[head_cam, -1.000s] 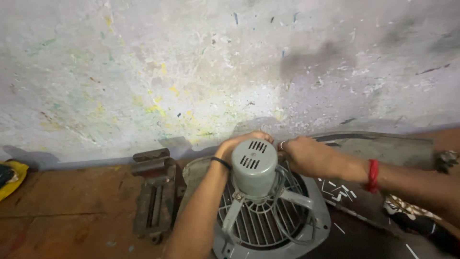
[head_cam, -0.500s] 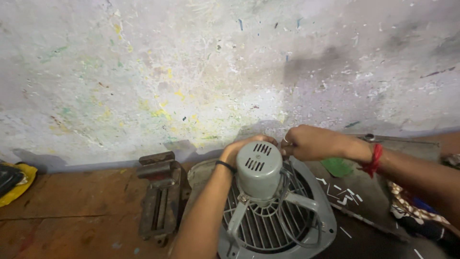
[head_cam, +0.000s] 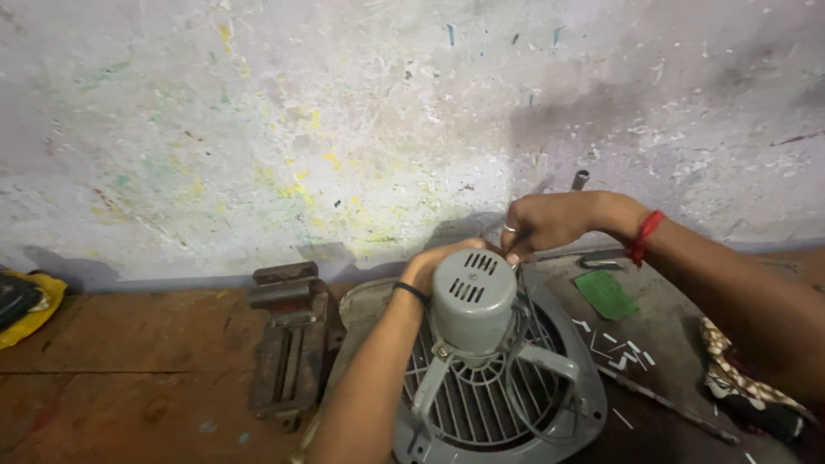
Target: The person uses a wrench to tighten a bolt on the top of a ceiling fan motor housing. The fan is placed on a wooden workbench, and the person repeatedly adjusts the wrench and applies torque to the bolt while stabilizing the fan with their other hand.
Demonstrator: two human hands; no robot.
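Observation:
A grey exhaust fan (head_cam: pixel 507 412) lies on the wooden bench, its round motor housing (head_cam: pixel 473 301) facing me. My left hand (head_cam: pixel 434 262), a dark band on its wrist, is cupped over the motor's far end; its fingers are hidden behind it. My right hand (head_cam: pixel 550 223), with a ring and a red thread at the wrist, is pinched shut just above the motor's top right edge. A thin metal tool tip (head_cam: pixel 581 180) sticks up behind that hand. What the fingertips touch is hidden.
A rusty bench vise (head_cam: pixel 288 344) sits left of the fan. A green card (head_cam: pixel 606 294), white scraps (head_cam: pixel 614 348), a metal rod (head_cam: pixel 662 399) and a patterned cloth (head_cam: pixel 739 378) lie to the right. A yellow-and-black object (head_cam: pixel 26 301) is far left. The paint-splattered wall (head_cam: pixel 344 129) rises right behind.
My right hand has lifted and closed in on the motor's top edge, and the metal tip now shows above it. My left hand stays on the motor.

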